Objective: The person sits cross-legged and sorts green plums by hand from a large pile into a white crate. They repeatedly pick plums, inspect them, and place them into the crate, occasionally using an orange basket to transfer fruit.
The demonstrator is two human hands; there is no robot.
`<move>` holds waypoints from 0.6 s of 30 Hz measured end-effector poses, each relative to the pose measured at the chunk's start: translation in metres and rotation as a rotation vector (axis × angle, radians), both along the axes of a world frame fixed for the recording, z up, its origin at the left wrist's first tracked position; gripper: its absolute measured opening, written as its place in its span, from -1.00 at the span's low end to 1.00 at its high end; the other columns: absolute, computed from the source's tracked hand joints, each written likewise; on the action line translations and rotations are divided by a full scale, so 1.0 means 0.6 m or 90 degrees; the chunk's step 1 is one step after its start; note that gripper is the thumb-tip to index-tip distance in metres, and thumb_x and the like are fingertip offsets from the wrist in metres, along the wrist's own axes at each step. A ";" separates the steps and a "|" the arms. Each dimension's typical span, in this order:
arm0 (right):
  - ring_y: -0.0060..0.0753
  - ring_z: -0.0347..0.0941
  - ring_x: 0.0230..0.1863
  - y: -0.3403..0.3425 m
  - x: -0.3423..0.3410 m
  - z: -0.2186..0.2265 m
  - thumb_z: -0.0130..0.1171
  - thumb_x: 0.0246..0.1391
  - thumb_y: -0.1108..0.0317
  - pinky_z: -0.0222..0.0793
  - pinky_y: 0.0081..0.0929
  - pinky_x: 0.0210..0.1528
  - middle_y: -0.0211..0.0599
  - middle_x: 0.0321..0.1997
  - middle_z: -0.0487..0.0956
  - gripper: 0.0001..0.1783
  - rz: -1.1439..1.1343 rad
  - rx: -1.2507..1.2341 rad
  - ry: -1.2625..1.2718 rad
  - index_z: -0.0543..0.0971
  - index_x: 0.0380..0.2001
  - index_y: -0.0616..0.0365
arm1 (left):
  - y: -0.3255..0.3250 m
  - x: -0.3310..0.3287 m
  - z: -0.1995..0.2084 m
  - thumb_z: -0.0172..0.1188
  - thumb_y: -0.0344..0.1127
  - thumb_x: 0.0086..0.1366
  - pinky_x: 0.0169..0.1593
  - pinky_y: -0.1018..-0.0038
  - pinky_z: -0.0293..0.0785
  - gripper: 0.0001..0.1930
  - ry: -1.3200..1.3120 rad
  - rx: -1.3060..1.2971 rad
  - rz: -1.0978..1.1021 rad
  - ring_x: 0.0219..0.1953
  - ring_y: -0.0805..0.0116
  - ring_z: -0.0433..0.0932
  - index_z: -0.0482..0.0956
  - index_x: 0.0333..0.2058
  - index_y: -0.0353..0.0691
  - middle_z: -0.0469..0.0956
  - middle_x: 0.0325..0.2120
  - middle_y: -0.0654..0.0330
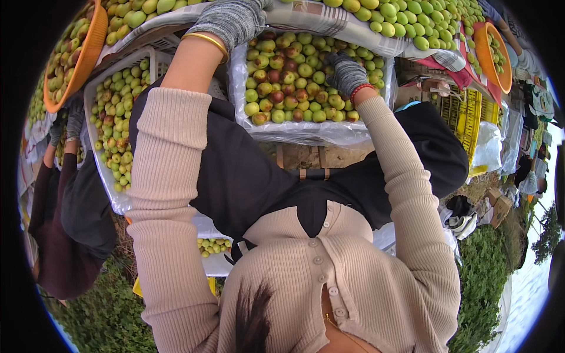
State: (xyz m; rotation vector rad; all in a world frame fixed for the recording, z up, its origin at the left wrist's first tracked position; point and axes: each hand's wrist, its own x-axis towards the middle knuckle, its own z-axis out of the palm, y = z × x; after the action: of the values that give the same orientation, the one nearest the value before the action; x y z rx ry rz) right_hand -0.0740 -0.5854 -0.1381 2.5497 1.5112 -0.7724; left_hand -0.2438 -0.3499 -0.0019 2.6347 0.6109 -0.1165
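Both of my hands wear grey knit gloves. My left hand point(231, 22) is at the top edge, over the checked cloth point(318, 19) that borders the fruit pile; its fingers are mostly out of sight. Down at the right part of a plastic-lined crate point(312, 134) is my right hand point(348, 74), its fingers curled against the fruit. Whatever they hold is hidden. Jujubes point(294, 76), green with red-brown patches, fill this crate. Greener jujubes point(406, 17) lie heaped on the cloth beyond it.
Another crate of jujubes point(120, 106) stands at my left. Orange baskets point(88, 56) point(500, 65) sit at both sides of the pile. Yellow crates point(468, 126) stand at right. A co-worker's gloved hand point(75, 120) is at far left. Between my knees is the lined crate.
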 end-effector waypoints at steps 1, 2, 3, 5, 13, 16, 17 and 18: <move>0.02 0.42 0.07 0.002 0.004 0.003 0.33 -0.15 0.32 0.40 -0.16 0.08 -0.07 0.10 0.42 -0.38 0.007 0.009 0.002 0.45 0.07 -0.03 | 0.000 0.000 -0.001 0.07 -0.32 0.15 -0.23 0.27 0.50 -0.69 0.000 0.002 0.000 -0.36 0.05 0.59 0.59 -0.11 -0.08 0.62 -0.39 0.00; 0.04 0.43 0.06 0.004 0.005 0.005 0.34 -0.15 0.33 0.41 -0.17 0.08 -0.05 0.11 0.41 -0.37 0.028 0.030 0.015 0.44 0.08 -0.01 | 0.001 0.001 -0.003 0.07 -0.32 0.15 -0.23 0.27 0.50 -0.69 -0.001 0.004 -0.002 -0.35 0.05 0.59 0.59 -0.11 -0.08 0.62 -0.39 0.00; 0.02 0.44 0.06 0.003 0.004 0.009 0.33 -0.15 0.33 0.41 -0.18 0.08 -0.07 0.10 0.42 -0.39 0.008 0.034 0.006 0.45 0.07 -0.02 | 0.001 0.001 -0.005 0.08 -0.32 0.14 -0.22 0.27 0.50 -0.69 -0.001 0.007 -0.004 -0.35 0.05 0.59 0.59 -0.11 -0.08 0.62 -0.39 0.00; -0.01 0.45 0.05 0.001 -0.005 0.014 0.32 -0.14 0.32 0.42 -0.19 0.07 -0.11 0.09 0.44 -0.41 -0.010 0.042 0.002 0.47 0.06 -0.03 | 0.005 0.001 -0.008 0.08 -0.32 0.14 -0.22 0.27 0.50 -0.69 0.001 0.014 -0.008 -0.35 0.05 0.59 0.59 -0.12 -0.08 0.62 -0.39 0.00; -0.09 0.46 0.01 0.031 -0.073 -0.009 0.20 0.04 0.16 0.40 -0.18 0.05 -0.15 -0.01 0.49 -0.57 0.083 0.107 0.032 0.51 0.00 -0.02 | 0.003 0.010 -0.006 0.09 -0.33 0.12 -0.19 0.26 0.50 -0.69 0.010 0.022 -0.025 -0.32 0.04 0.60 0.60 -0.13 -0.06 0.62 -0.37 0.00; -0.01 0.46 0.00 0.048 -0.078 -0.011 0.21 0.07 0.17 0.37 -0.19 0.08 -0.08 -0.02 0.50 -0.59 -0.066 0.068 0.053 0.51 -0.02 0.05 | 0.000 0.011 0.003 0.10 -0.32 0.12 -0.19 0.26 0.50 -0.70 0.027 0.019 0.002 -0.32 0.04 0.59 0.60 -0.14 -0.03 0.62 -0.35 0.02; 0.01 0.47 -0.03 0.048 -0.072 -0.010 0.17 0.10 0.10 0.38 -0.18 0.06 -0.06 -0.06 0.53 -0.58 -0.057 0.076 0.058 0.52 -0.03 0.07 | -0.001 0.008 0.005 0.10 -0.32 0.12 -0.19 0.26 0.50 -0.70 0.018 0.029 -0.007 -0.32 0.04 0.59 0.60 -0.14 -0.03 0.63 -0.34 0.03; 0.01 0.47 -0.02 0.044 -0.061 -0.008 0.17 0.10 0.10 0.38 -0.18 0.05 -0.06 -0.05 0.53 -0.58 -0.081 0.128 0.071 0.52 -0.03 0.08 | -0.001 0.007 0.007 0.11 -0.32 0.12 -0.20 0.26 0.50 -0.71 0.009 0.039 -0.016 -0.32 0.04 0.59 0.61 -0.14 -0.02 0.63 -0.34 0.03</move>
State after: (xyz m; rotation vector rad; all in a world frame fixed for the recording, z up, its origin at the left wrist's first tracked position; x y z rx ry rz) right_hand -0.1104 -0.5587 -0.1427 2.8170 1.5440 -0.8289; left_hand -0.2396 -0.3505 0.0020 2.7041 0.5951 -0.1265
